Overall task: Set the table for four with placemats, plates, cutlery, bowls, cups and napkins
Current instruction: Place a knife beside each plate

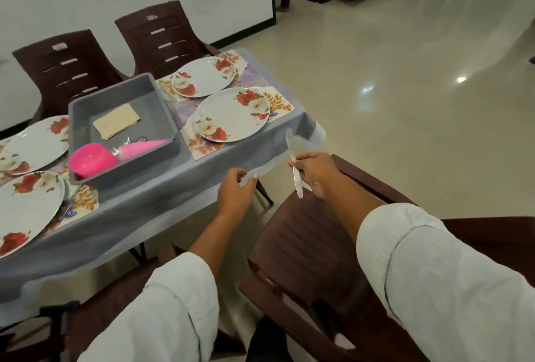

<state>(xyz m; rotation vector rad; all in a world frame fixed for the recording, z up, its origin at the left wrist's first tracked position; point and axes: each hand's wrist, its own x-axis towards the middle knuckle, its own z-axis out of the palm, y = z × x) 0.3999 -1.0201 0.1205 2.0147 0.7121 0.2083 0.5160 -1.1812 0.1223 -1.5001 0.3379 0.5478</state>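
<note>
Clear plastic forms the knife, which is pinched near its middle between the thumb and fingers of the right hand, blade up. It is held in the air above a brown chair, just beside the table's near corner and apart from it. The left hand is held at the table's edge with its fingers loosely curled, and nothing is held in it. Whether the cloth is touched by it cannot be told. Both forearms are covered by rolled pale sleeves.

The table is covered with a grey cloth. 4 flowered plates are laid on it, 2 at the right end and 2 at the left, each on a floral placemat. Between them a grey bin is set. A folded beige napkin is seen flat inside it, and pink cups are laid on their side at its near wall. A pink bowl is propped in its near left corner. 2 more brown chairs are stood at the table's far side.
</note>
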